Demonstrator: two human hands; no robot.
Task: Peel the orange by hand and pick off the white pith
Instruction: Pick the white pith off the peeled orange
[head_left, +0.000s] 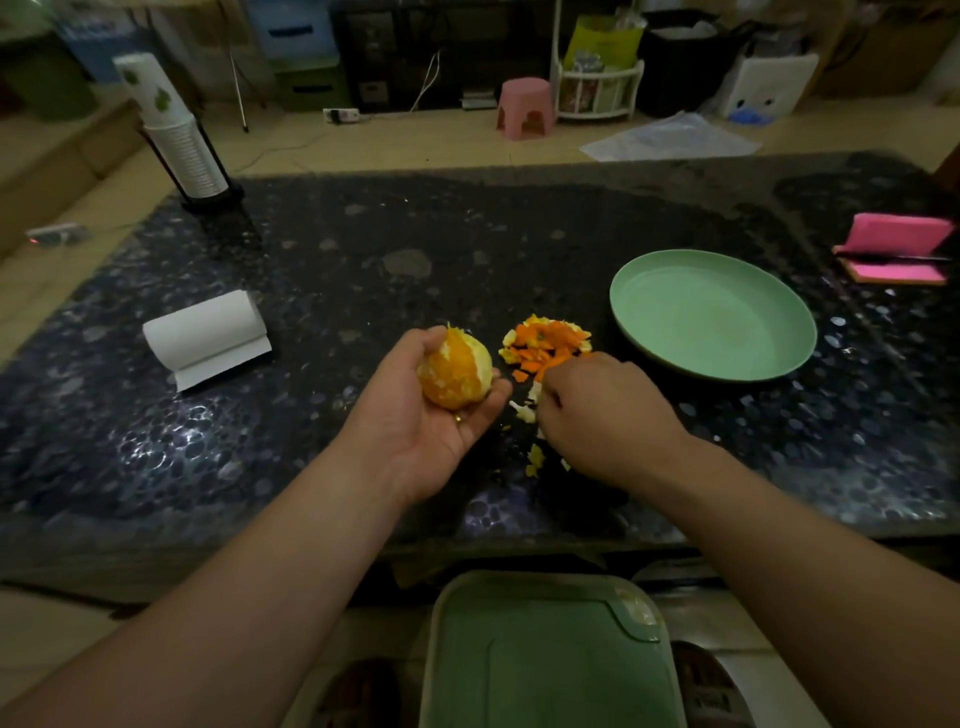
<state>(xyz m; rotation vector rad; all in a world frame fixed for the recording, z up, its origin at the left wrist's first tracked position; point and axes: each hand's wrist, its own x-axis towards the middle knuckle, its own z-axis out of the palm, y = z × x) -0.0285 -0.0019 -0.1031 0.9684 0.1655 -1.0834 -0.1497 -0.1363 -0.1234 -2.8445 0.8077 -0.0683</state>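
Note:
A peeled orange (455, 371) with white pith patches lies in my left hand (415, 415), palm up, fingers curled round it, above the dark stone table (311, 270). My right hand (605, 415) is lowered to the table just right of it, back up, fingers curled down among white pith bits (524, 410). Whether those fingers pinch a piece is hidden. A pile of orange peel scraps (545, 345) lies just beyond my right hand.
An empty green plate (712, 314) sits to the right of the peel. A tissue roll (208, 335) lies at the left, a cup stack in a holder (179, 135) at the far left, pink sponges (893, 249) at the right edge. A green bin lid (545, 654) is below the table's near edge.

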